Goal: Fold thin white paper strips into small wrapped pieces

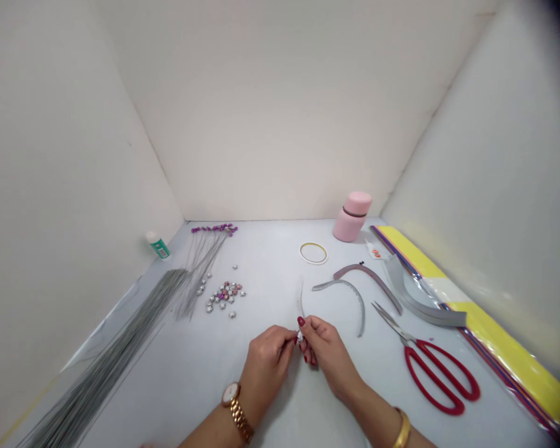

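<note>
Pinching a thin silver strip (301,305) between both hands, I'm keeping my left hand (266,361) and right hand (326,348) together at its lower end; red scissors (429,364) are lying right of it, silver stars (224,294) left, open tabletop (270,261) beyond.

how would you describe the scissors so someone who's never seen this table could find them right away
Start at the yellow sheet along the table's right edge. Just left of it, near the front and right of the right hand, lie the scissors, blades pointing toward the back. Their big red loop handles set them apart from the grey strips beside them.
</note>
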Motion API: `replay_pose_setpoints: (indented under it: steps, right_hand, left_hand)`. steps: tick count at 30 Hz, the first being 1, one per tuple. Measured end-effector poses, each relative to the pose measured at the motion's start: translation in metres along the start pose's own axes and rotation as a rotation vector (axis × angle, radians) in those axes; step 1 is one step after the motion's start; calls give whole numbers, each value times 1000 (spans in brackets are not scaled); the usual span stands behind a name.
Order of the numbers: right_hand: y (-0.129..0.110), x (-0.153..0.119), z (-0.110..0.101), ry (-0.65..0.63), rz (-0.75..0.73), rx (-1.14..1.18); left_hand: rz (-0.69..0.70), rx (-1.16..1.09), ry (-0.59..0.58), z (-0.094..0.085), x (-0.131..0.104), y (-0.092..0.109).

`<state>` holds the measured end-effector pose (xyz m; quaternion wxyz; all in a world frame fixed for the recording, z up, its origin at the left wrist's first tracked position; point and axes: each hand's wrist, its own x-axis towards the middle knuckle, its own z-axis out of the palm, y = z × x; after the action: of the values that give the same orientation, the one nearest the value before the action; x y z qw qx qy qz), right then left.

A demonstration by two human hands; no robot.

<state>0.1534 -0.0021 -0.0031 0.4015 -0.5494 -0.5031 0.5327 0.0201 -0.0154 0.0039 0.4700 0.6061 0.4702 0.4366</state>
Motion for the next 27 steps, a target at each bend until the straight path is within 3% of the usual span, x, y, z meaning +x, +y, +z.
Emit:
replay_pose_setpoints:
  steps: [2, 6, 11, 17, 27]
  right_hand:
    - [0, -1, 0, 21, -22, -15]
    - [-2, -5, -3, 106, -131, -78]
    - [-1, -6, -5, 121, -165, -83]
    - [-1, -1, -3, 11, -61, 7]
    - [0, -2, -2, 48, -7, 90]
  left_hand:
    - [-61, -63, 0, -1, 0, 1]
    - [-351, -298, 9, 4, 3, 2]
    - [-469, -459, -76, 7, 8, 1]
    - [-422, -444, -27, 7, 11, -2]
    - [-165, -79, -31, 6, 5, 1]
